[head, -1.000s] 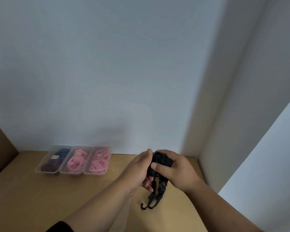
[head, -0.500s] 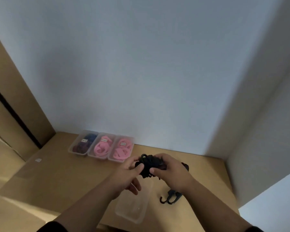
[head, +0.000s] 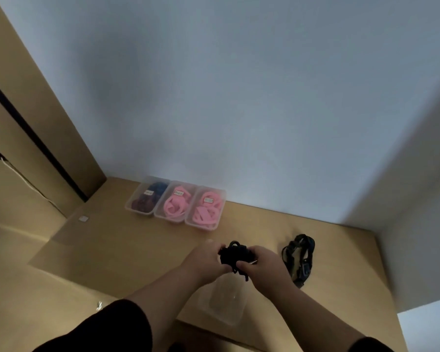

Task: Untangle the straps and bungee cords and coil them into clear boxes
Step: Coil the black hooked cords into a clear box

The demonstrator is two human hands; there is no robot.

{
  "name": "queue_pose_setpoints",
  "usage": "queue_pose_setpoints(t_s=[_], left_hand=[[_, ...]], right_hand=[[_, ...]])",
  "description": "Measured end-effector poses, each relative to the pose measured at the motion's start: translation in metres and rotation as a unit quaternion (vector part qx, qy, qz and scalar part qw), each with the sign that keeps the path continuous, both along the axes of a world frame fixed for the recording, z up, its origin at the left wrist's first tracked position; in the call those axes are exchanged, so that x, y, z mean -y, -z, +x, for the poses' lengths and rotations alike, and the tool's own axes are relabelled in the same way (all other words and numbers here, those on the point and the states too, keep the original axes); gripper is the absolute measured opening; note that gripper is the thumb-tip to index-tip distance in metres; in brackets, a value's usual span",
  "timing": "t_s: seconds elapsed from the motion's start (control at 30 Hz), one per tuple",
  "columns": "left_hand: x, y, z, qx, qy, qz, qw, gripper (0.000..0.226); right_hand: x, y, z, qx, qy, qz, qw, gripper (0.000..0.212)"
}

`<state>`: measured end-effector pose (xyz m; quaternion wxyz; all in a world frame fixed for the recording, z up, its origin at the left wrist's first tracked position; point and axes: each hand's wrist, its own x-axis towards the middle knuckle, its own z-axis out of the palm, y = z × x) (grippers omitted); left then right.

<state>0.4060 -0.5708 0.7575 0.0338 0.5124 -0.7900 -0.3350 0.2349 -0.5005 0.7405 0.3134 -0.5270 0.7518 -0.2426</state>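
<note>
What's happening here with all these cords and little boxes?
A person is tidying cords. Both hands, the left hand and the right hand, grip a bunched black cord above an empty clear box on the wooden table. Three filled boxes stand in a row by the wall: one with dark cords, two with pink straps. Another black strap lies loose on the table to the right.

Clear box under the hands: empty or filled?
Empty: the clear box shows only tabletop through it; both hands grip the black cord bundle above it.
</note>
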Motion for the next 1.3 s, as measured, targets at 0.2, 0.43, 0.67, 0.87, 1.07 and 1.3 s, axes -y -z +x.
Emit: queue_pose_setpoints(t_s=[0.2, 0.43, 0.67, 0.87, 1.07, 1.3], left_hand=[[0.014, 0.021, -0.010, 0.041, 0.041, 0.017, 0.998, 0.028], [0.030, 0.052, -0.013, 0.089, 0.101, 0.013, 0.991, 0.043], [0.049, 0.077, -0.006, 0.138, 0.168, -0.064, 0.974, 0.070], [0.063, 0.092, -0.004, 0.146, 0.212, -0.064, 0.964, 0.097], [0.079, 0.096, 0.002, 0.112, 0.214, -0.159, 0.957, 0.064], [0.085, 0.093, 0.004, 0.101, 0.258, -0.162, 0.947, 0.065]], right_hand=[[0.013, 0.021, 0.003, -0.088, -0.005, 0.038, 0.995, 0.032], [0.019, 0.043, 0.007, -0.180, -0.011, 0.094, 0.979, 0.038], [0.026, 0.054, 0.025, -0.242, 0.003, 0.111, 0.964, 0.034], [0.039, 0.052, 0.043, -0.271, 0.034, 0.159, 0.949, 0.036], [0.044, 0.059, 0.060, -0.236, 0.082, 0.168, 0.954, 0.045], [0.028, 0.057, 0.067, -0.184, 0.141, 0.114, 0.966, 0.048]])
